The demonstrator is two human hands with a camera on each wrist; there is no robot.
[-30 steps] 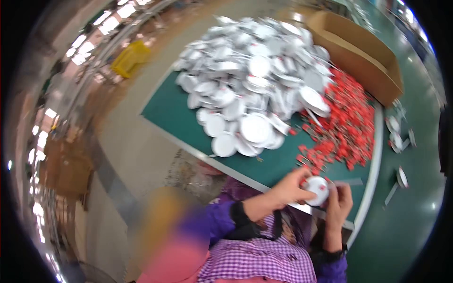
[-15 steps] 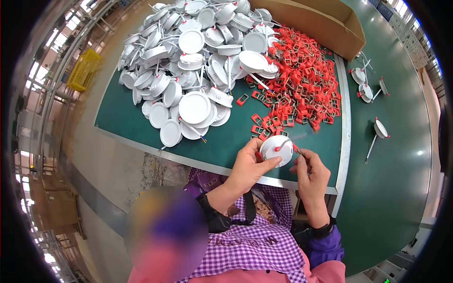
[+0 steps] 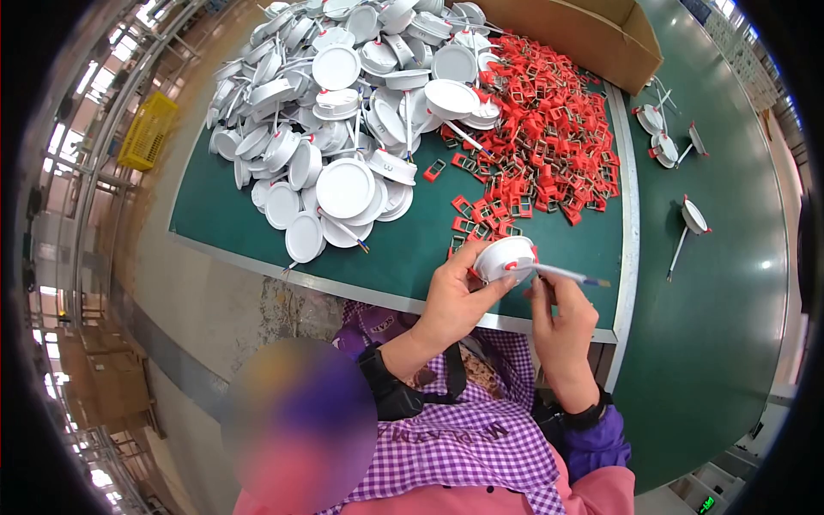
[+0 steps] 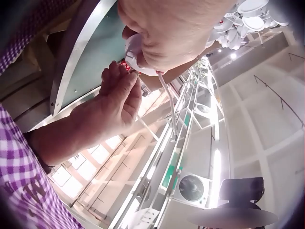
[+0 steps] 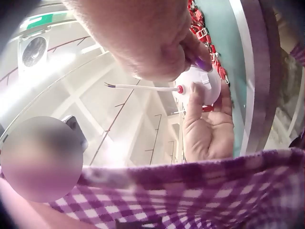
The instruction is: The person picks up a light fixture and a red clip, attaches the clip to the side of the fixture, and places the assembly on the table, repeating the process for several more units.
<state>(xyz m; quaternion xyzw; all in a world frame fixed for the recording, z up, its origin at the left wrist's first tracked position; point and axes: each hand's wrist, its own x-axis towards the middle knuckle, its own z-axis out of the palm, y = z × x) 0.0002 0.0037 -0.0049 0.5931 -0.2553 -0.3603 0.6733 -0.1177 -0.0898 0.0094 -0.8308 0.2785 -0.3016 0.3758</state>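
A white round lamp [image 3: 493, 257] with a white cable [image 3: 571, 275] is held above the table's near edge by my left hand [image 3: 455, 300], thumb across its back and fingers around the rim. In the right wrist view the lamp's back [image 5: 209, 88] shows a red grommet [image 5: 180, 89] where the cable comes out. My right hand [image 3: 562, 330] is at the lamp's right edge, thumb and fingers pinching a red clip [image 4: 125, 66] against the rim. Another red clip [image 5: 208, 109] shows on the rim beside my left fingers.
A heap of white lamps [image 3: 343, 189] covers the left of the green table [image 3: 412, 266]. Red clips [image 3: 549, 129] are piled to its right, near a cardboard box [image 3: 592, 34]. Several lamps lie on the green surface [image 3: 730, 326] at the right, beyond the metal edge.
The lamp has come up from the table edge and tilted, its cable now swinging out to the right over my right hand. My right fingers have moved in against its edge with the red clip.
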